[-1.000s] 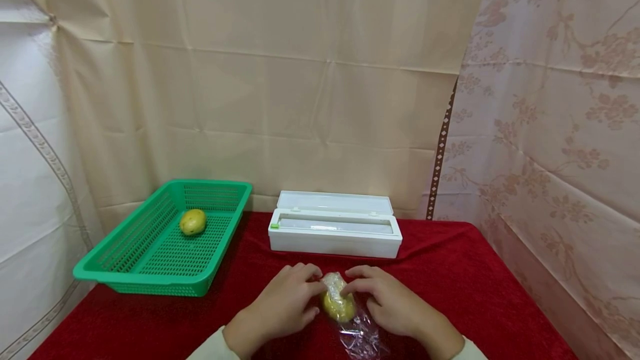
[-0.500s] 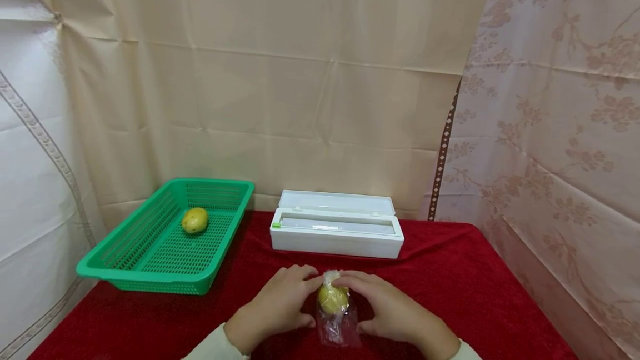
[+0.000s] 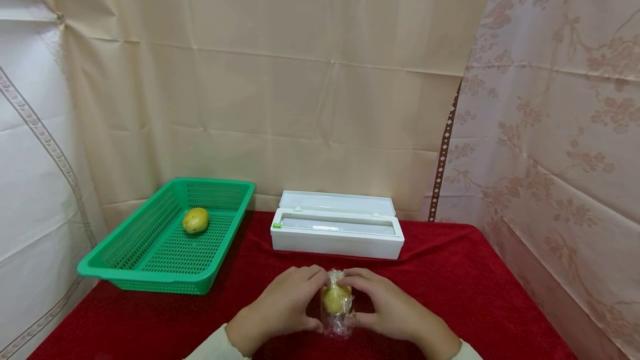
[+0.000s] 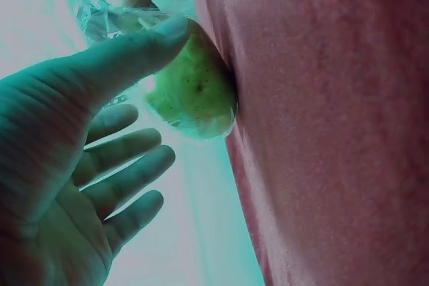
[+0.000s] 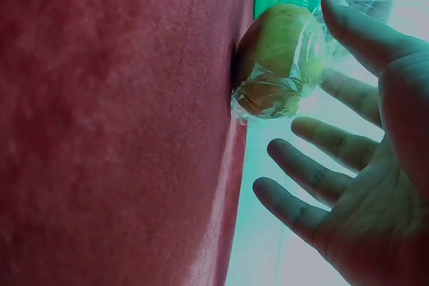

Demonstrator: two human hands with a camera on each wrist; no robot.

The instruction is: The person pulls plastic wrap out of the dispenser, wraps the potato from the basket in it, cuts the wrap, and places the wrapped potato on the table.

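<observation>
A small yellow oval fruit [image 3: 336, 300], mango-like in shape, rests on the red cloth in crinkled clear plastic wrap [image 3: 337, 329]. To its left is my left hand [image 3: 286, 305]. Its thumb lies across the wrapped fruit in the left wrist view, the other fingers [image 4: 127, 172] loosely extended. From the right, my right hand [image 3: 390, 307] reaches to the wrap with thumb and forefinger. The right wrist view shows its fingers [image 5: 312, 169] spread and relaxed beside the fruit [image 5: 281, 58]. Whether either fingertip presses the film is hard to tell.
A green plastic basket [image 3: 215, 260] stands at the left with another yellow fruit [image 3: 195, 220] in it. Behind the hands sits a white cling film box [image 3: 335, 245], lid raised, with a small green piece at its left end. Curtains [image 3: 310, 99] hang behind and beside the table.
The loose wrap in front of the fruit has been drawn in shorter, toward the fruit. Both hands have shifted slightly around it, and the thumbs now lie close to the film's near end.
</observation>
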